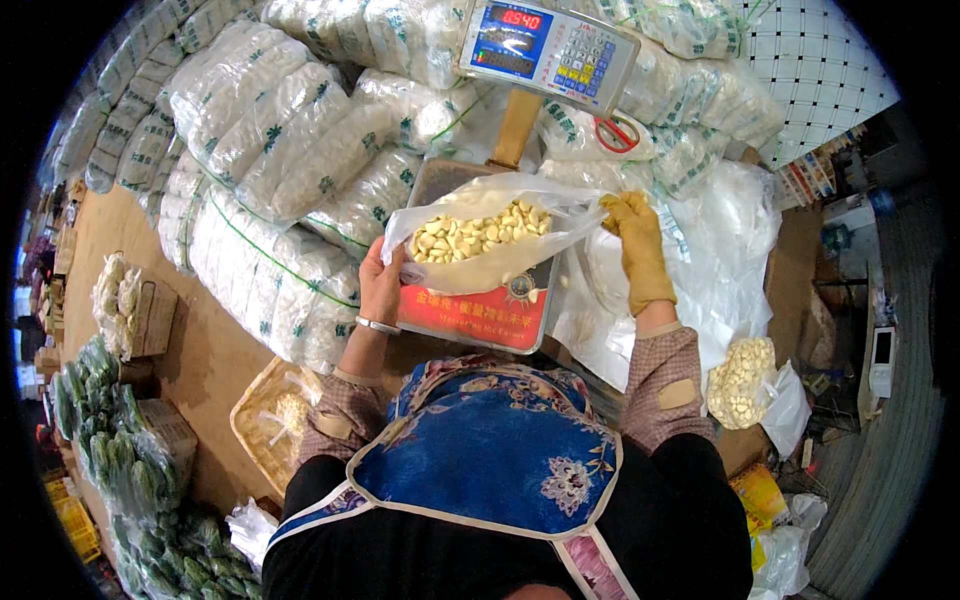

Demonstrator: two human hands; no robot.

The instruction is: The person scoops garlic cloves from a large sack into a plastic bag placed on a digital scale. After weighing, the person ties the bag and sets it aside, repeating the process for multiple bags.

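Observation:
A clear plastic bag [480, 281] of peeled garlic cloves [469, 236] lies over the platform of a digital scale [469, 319], its mouth spread wide. My bare left hand [380, 281] grips the bag's left rim, thumb on top. At the other end my right hand [637, 247], in a yellow glove, pinches the gathered plastic. Above the platform, on a post [517, 127], stands the scale's display panel [547, 52] with lit red digits and a keypad. A single clove [533, 295] rests on the platform's red label near its right edge.
Stacked plastic-wrapped packs [277, 135] rise behind and left of the scale. Red-handled scissors [616, 135] lie on packs at the right. White plastic sheeting [720, 262] covers the right side. A full garlic bag [742, 382], a shallow basket [251, 401] and bagged green vegetables [124, 450] stand around me.

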